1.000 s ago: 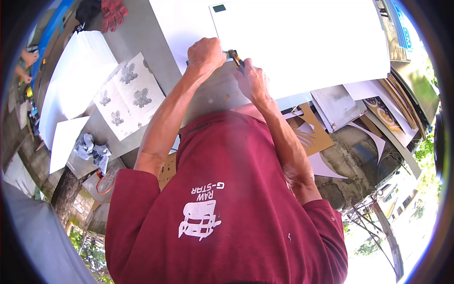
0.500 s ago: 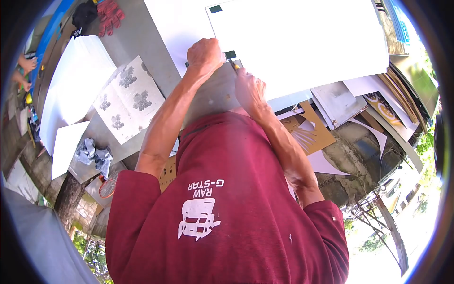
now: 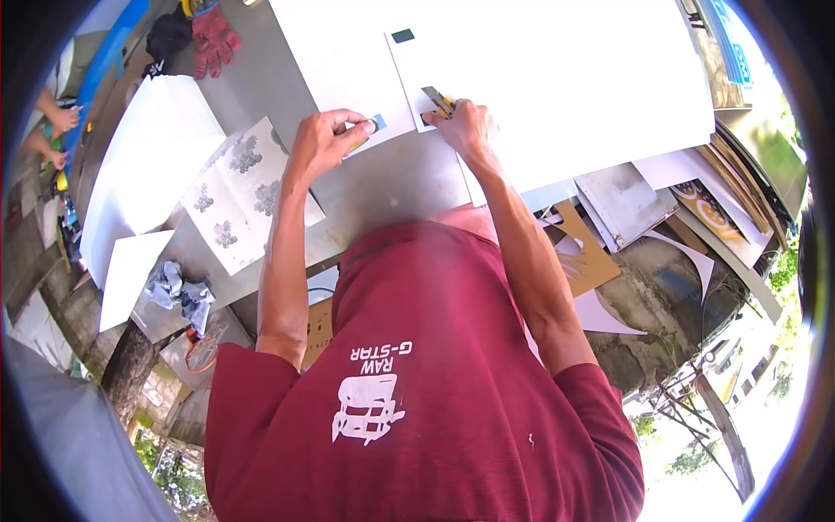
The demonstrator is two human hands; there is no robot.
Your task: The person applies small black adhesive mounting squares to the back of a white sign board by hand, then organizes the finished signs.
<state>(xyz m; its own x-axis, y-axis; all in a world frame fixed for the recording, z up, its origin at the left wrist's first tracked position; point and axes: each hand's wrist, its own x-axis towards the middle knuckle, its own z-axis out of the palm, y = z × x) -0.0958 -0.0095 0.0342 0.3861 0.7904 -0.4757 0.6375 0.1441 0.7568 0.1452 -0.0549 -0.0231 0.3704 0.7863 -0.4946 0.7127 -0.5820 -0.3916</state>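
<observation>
My right hand (image 3: 465, 129) grips a utility knife (image 3: 442, 103) with a yellow-and-black body, held over the corner of a large white sheet (image 3: 557, 78). Beneath its fingers, a small dark rectangle at that corner is partly covered. A second dark green rectangle (image 3: 403, 36) shows farther up along the sheet's left edge. To the left, my left hand (image 3: 330, 139) pinches a small flat bluish piece (image 3: 378, 123) between thumb and fingers, above another white sheet (image 3: 335, 61). A bit of yellow shows under that hand, too small to name.
On the grey metal table (image 3: 400, 178) lie a sheet printed with dark tree shapes (image 3: 246, 157), a red glove (image 3: 213, 42) and crumpled grey material (image 3: 180, 294). Cut boards (image 3: 626, 196) are stacked at right. Another person's hands (image 3: 59, 122) show at far left.
My left hand has moved left and down from the sheet's edge, its fist loosened into a pinch on the bluish piece. My right hand has shifted slightly up with the utility knife, now tilted up-left.
</observation>
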